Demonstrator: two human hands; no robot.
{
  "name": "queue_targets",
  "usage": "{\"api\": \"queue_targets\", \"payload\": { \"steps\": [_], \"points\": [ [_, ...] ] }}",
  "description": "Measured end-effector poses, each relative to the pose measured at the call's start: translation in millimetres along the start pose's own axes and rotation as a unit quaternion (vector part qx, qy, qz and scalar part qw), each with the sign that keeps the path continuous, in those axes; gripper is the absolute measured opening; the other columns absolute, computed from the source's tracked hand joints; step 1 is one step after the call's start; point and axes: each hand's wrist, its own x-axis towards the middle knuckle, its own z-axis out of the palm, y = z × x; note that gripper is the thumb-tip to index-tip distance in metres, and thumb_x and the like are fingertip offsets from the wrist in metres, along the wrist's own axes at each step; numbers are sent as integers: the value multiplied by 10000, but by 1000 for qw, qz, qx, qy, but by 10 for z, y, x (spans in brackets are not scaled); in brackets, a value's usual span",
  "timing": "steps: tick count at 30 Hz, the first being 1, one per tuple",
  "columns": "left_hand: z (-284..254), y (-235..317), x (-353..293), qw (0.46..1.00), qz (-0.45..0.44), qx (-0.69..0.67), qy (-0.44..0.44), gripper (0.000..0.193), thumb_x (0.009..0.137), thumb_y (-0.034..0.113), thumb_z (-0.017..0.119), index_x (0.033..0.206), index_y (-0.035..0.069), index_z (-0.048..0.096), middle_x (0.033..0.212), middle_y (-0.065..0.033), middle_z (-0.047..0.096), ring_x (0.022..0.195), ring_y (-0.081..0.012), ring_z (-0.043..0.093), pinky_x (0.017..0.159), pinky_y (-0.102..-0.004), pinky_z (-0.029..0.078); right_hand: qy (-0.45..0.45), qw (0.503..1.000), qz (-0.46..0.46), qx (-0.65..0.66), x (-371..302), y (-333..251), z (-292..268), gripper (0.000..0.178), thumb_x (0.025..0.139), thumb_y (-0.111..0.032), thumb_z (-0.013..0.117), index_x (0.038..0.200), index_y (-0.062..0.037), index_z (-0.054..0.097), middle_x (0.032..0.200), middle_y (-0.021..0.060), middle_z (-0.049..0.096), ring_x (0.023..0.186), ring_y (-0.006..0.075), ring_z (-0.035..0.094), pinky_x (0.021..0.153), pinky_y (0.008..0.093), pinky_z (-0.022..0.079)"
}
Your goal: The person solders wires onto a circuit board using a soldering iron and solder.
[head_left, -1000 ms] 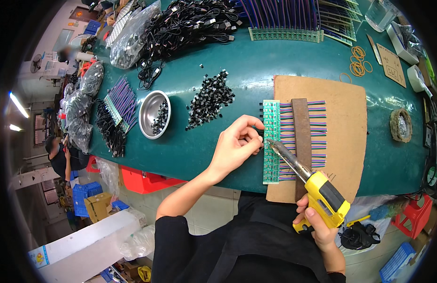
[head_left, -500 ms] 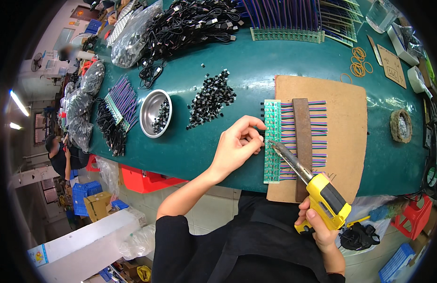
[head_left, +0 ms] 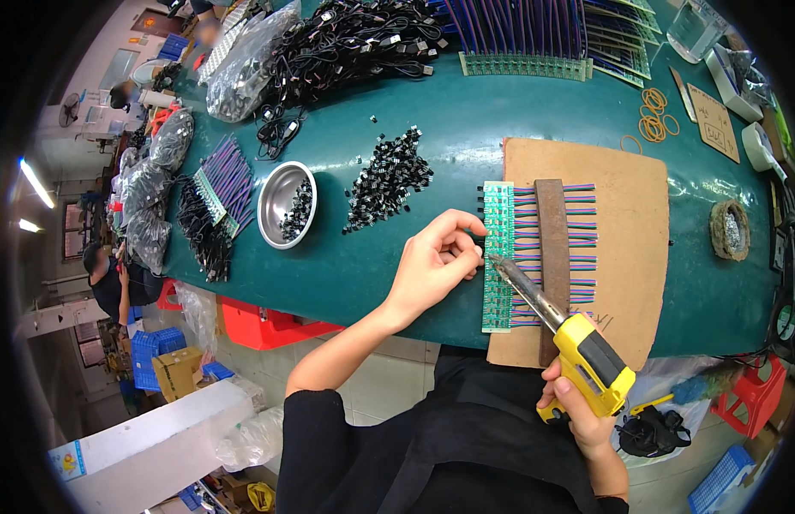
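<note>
A green circuit board panel [head_left: 498, 295] lies along the left edge of a brown cardboard sheet [head_left: 624, 223]. Striped wires run right from it, under a rusty metal bar [head_left: 552, 248]. My right hand [head_left: 577, 403] grips a yellow and black soldering gun [head_left: 593, 360], whose tip meets the panel near its middle. At the panel's left edge my left hand [head_left: 438, 261] is closed in a pinch; what sits between its fingertips is hidden. Small black connectors line the panel's upper left edge.
Left of my hand lie a pile of black connectors [head_left: 387, 182] and a metal bowl [head_left: 286, 206] with more inside. Black cables [head_left: 354, 43] and wired boards [head_left: 526, 66] fill the back. Rubber bands [head_left: 654, 118] and a round tin [head_left: 729, 231] are at right.
The view has shifted very slightly. Both hands and the soldering gun keep nearly the same place at the panel.
</note>
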Motion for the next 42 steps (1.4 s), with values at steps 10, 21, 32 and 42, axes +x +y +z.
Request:
{"api": "queue_targets", "payload": {
  "steps": [10,21,32,42],
  "points": [
    [5,-15,2,1000,7,4,1,201,834,-9,544,1032,5,515,721,-33,575,638,-75,567,598,-208,467,-1,1000,10,-21,-30,-24,-22,624,824,-36,558,1377,9,272,839,109,569,556,123,551,507,233,486],
    [-22,-29,-16,1000,15,11,7,195,845,1,544,1038,9,512,726,-27,580,656,-70,573,598,-206,473,29,999,-9,14,-82,-16,-23,283,828,-76,580,1084,28,519,880,120,575,677,156,583,542,258,520],
    [-599,107,25,781,296,519,184,152,748,28,655,897,48,629,811,-74,567,747,-259,570,639,-345,467,57,997,-41,40,-128,39,-59,361,824,-83,558,1150,43,469,881,139,563,732,164,566,514,261,515],
    [-475,125,27,970,94,185,130,76,882,91,575,891,15,577,874,-31,586,745,-91,586,657,-244,481,46,998,-37,37,-123,31,-68,339,825,-78,558,1133,44,485,895,137,572,717,164,579,526,259,511]
  ]
}}
